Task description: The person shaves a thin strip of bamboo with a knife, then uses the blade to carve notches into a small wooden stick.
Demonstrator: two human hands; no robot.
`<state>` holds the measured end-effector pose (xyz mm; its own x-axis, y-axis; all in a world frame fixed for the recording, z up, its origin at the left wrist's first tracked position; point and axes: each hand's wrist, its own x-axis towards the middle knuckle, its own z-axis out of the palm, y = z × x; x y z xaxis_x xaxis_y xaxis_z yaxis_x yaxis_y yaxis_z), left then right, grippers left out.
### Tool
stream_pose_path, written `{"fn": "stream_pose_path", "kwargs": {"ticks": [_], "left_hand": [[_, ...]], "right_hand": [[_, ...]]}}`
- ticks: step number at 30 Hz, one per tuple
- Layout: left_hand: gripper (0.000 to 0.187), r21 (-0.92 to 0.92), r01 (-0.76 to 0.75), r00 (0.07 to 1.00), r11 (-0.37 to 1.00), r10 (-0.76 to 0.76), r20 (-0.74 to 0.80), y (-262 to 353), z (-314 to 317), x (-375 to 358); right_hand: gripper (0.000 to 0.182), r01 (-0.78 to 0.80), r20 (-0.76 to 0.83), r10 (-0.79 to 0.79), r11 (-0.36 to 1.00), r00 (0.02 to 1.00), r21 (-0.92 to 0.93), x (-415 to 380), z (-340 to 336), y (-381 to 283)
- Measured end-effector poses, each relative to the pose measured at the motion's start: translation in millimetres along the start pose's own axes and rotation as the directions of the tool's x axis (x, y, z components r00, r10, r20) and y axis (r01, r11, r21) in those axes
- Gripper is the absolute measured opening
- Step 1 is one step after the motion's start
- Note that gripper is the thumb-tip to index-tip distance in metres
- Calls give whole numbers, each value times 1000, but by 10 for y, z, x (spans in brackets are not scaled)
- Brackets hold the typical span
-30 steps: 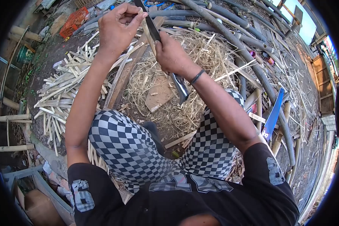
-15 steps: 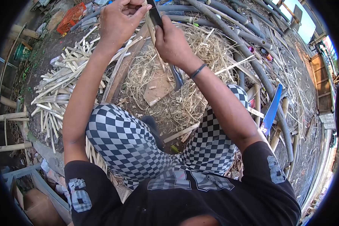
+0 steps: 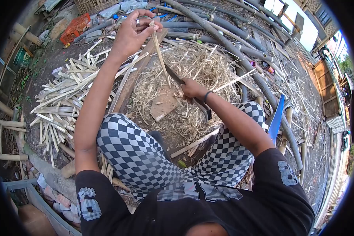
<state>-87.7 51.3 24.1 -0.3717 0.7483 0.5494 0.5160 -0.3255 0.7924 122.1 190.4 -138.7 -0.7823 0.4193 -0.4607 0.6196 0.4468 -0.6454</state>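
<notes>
My left hand [image 3: 134, 38] pinches the upper end of a thin bamboo strip [image 3: 159, 51] between thumb and fingers. The strip slants down, its lower end near a small wooden board [image 3: 164, 103] on the ground. My right hand [image 3: 194, 89] is wrapped round the handle of a large knife [image 3: 172, 73]. Its dark blade points up and left, close against the strip's lower half; whether the edge touches cannot be made out. The handle's rear end sticks out below my right hand. Curled bamboo shavings [image 3: 188, 122] lie all around the board.
Split bamboo strips [image 3: 67, 94] are heaped at the left beside a wooden plank [image 3: 126, 84]. Bamboo poles [image 3: 259, 80] cross the back and right. A blue-bladed saw [image 3: 276, 118] leans near my right knee. An orange crate [image 3: 75, 28] sits at far left.
My right hand and the knife have moved down the strip, from beside my left hand towards the board. My left hand still grips the strip's top. The view has tilted up slightly.
</notes>
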Motion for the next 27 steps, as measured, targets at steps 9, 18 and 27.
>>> {"fn": "stream_pose_path", "kwargs": {"ticks": [9, 18, 27], "left_hand": [[23, 183, -103, 978, 978, 66, 198, 282, 20, -158], [21, 137, -122, 986, 983, 104, 133, 142, -6, -235], [22, -108, 14, 998, 994, -7, 69, 249, 195, -242]], "right_hand": [[31, 307, -302, -183, 844, 936, 440, -622, -127, -837], [15, 535, -599, -331, 821, 729, 197, -881, -305, -932], [12, 561, -730, -393, 828, 560, -15, -1362, -380, -1244]]}}
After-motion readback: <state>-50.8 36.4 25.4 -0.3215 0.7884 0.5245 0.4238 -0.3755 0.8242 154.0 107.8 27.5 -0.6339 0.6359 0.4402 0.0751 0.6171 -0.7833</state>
